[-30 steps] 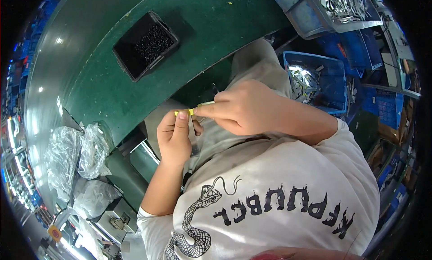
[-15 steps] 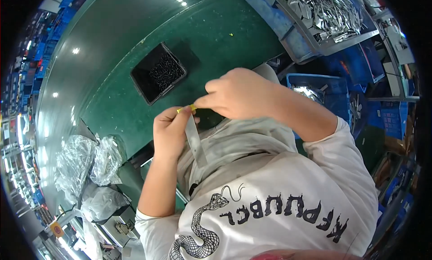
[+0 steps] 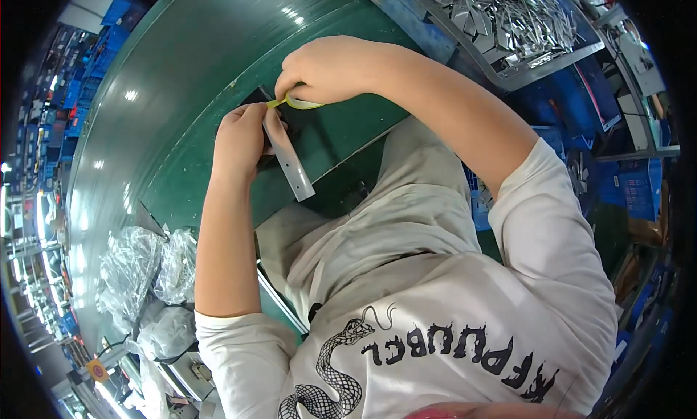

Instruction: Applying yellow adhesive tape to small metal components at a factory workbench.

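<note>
My left hand (image 3: 238, 145) is closed on the upper end of a flat metal strip (image 3: 292, 166), which slants down over the table edge, with small holes towards its free end. To its right, my right hand (image 3: 334, 67) is pinched on a thin yellow strip (image 3: 305, 104), which looks like tape. The yellow strip curls in a loop under my fingers and reaches over to the metal strip's top end beside my left fingertips. Behind the hands, a black bin (image 3: 255, 97) is mostly hidden.
Ahead lies a green table (image 3: 196, 154) with a curved, shiny surface along its left. Clear plastic bags (image 3: 131, 270) are heaped at the left. At the upper right, a grey tray (image 3: 519, 67) holds many shiny metal pieces. Blue crates (image 3: 639, 190) stand at the right.
Both hands have moved away from my body and slightly left, carrying the metal strip over the table. A longer loop of yellow strip now shows at my right hand. The bin is now mostly covered.
</note>
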A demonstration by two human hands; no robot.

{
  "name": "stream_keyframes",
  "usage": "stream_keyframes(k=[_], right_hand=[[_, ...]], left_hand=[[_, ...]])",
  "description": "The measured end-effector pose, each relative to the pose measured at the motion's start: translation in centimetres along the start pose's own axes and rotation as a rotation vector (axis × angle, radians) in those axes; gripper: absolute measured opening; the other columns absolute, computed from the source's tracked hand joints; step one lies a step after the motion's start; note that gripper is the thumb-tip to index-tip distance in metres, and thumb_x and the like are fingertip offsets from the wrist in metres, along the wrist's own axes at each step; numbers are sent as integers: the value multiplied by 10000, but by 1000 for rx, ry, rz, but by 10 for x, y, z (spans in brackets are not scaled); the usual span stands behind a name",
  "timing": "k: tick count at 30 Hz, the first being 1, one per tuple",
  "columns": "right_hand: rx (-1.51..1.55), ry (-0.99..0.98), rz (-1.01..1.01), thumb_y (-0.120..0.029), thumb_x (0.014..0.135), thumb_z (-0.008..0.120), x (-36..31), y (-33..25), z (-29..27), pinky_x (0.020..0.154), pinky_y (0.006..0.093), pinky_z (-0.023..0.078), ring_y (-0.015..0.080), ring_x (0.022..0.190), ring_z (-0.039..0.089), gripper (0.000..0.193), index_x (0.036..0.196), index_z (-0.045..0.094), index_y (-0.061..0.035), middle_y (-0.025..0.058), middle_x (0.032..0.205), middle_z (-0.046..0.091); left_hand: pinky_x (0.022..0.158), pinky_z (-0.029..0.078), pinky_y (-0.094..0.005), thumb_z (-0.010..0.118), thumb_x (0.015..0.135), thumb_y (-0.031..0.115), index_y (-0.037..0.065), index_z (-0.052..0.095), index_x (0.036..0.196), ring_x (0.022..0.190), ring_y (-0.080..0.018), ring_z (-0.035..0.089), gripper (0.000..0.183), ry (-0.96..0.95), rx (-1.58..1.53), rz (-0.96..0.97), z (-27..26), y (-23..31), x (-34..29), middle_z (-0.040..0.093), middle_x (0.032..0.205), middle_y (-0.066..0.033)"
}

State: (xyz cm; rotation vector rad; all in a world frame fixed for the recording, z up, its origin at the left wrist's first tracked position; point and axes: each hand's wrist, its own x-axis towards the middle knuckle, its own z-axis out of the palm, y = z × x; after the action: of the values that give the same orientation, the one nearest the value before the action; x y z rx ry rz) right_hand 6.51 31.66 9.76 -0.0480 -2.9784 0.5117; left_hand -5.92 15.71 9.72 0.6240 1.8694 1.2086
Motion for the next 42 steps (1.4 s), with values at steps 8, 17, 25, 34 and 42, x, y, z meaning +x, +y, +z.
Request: stream_keyframes(k=[8, 17, 25, 34, 42], right_hand=[[-22, -82, 24, -171, 884, 538, 10, 3, 6, 763, 440, 540, 324, 870, 670, 273, 1073, 733, -146, 89, 1006, 697], [-299, 356, -157, -172, 870, 591, -35, 19, 66, 696, 383, 483, 234, 775, 618, 256, 1084, 729, -199, 39, 831, 584], [-174, 241, -128, -265, 859, 674, -70, 4, 85, 825, 341, 436, 188, 922, 568, 284, 1132, 721, -206, -1, 909, 575], [944, 285, -63, -268, 879, 719, -135, -79, 116, 880, 422, 481, 315, 1007, 603, 348, 1142, 662, -47, 143, 1109, 618], [438, -24, 154, -282, 861, 693, -237, -9, 103, 812, 444, 504, 342, 955, 633, 242, 890, 715, -42, 139, 1000, 659]], left_hand=[[502, 464, -281, 482, 940, 176, -18, 645, 849, 566, -154, 590, 269, 47, 55, -34, -5, -13, 21, 646, 723, -77], [424, 330, -180, 637, 977, 217, 107, 546, 781, 471, -32, 456, 242, 146, -328, 56, -6, -20, -29, 501, 596, 40], [419, 369, -233, 453, 998, 204, 34, 539, 864, 452, -117, 464, 232, 80, -343, 264, -11, -39, -74, 513, 602, -41], [922, 488, -380, 350, 1064, 444, -88, 543, 1181, 1002, -248, 645, 578, -296, -42, 605, 50, -75, -106, 671, 1088, -244], [1097, 344, -447, 805, 699, 136, -28, 224, 1521, 1278, -390, 477, 1020, -471, 539, 816, 45, -102, -104, 495, 1405, -254]])
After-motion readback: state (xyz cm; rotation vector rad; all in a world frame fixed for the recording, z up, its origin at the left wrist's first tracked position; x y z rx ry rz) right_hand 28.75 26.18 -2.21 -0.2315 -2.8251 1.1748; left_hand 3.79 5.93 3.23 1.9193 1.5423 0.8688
